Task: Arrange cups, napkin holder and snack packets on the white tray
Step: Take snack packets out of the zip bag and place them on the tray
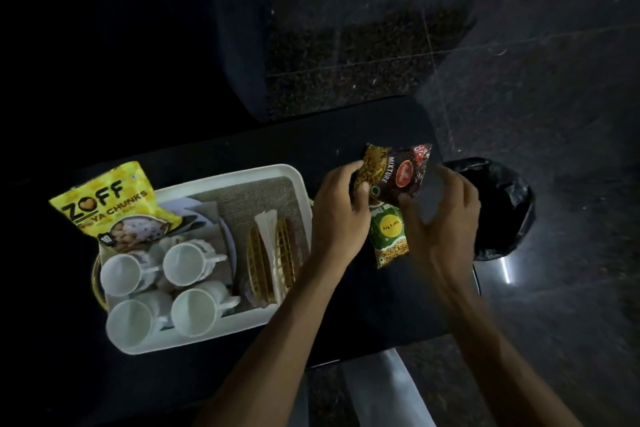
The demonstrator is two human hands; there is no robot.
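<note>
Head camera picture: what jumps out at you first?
The bright yellow Zoff soya chunks packet at the white tray's far left corner stands out most. Then four white cups clustered in the tray's left end, and the dark Mixture packet that the left hand grips right of the tray.

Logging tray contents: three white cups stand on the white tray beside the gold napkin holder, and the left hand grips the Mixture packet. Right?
Not three: the head view shows four white cups on the white tray beside the gold napkin holder; the left hand grips the Mixture packet.
</note>
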